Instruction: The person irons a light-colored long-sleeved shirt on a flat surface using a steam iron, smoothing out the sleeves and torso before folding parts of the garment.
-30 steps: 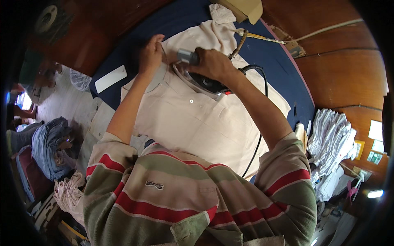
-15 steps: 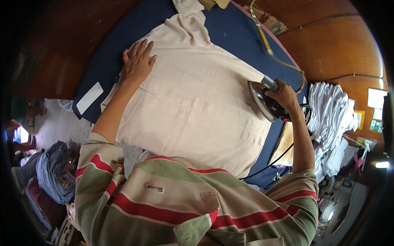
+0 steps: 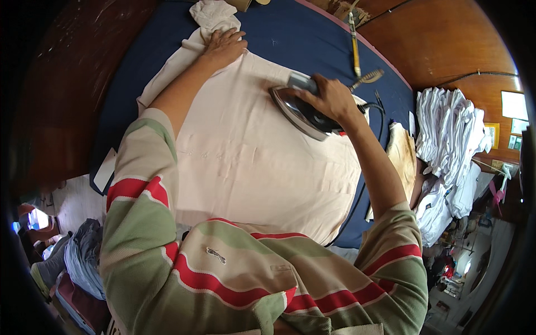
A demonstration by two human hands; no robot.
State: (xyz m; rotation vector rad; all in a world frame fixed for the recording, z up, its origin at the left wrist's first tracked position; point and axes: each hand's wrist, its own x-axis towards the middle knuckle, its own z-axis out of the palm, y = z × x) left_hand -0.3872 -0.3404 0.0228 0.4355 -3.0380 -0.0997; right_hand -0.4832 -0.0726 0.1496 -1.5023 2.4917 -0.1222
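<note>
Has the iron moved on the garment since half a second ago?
Yes. The iron, gripped by the right hand, left the pale garment's right edge and now sits further in and toward its far end, nearer the left hand.

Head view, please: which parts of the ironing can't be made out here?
- Iron handle: covered by the right hand.
- Shirt near hem: hidden behind the person's own chest.
- Shirt collar end: bunched under the left hand.
- Cord lower end: lost past the board edge.
</note>
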